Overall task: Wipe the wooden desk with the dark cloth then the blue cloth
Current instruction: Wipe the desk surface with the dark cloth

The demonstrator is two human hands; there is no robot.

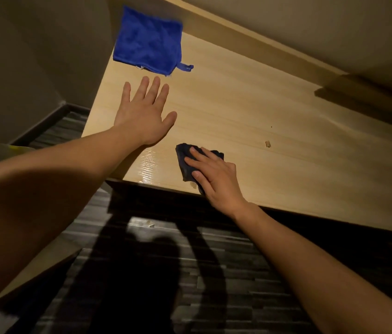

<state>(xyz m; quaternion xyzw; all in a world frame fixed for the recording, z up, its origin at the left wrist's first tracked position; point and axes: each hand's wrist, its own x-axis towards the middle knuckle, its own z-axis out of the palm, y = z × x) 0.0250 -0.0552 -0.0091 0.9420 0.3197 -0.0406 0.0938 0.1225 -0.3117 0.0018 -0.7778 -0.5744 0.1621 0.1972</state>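
I see a pale wood-grain surface (250,112) with a dark front edge. A folded blue cloth (148,42) with a hanging loop lies at its far left corner. A crumpled dark cloth (186,162) sits near the front edge, and a small tan crumb (267,143) lies to its right.

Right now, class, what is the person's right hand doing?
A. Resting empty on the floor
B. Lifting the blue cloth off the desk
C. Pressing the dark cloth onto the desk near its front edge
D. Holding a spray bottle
C: the right hand lies flat on the dark cloth near the front edge of the wooden desk, while the blue cloth sits untouched beyond the open left hand.
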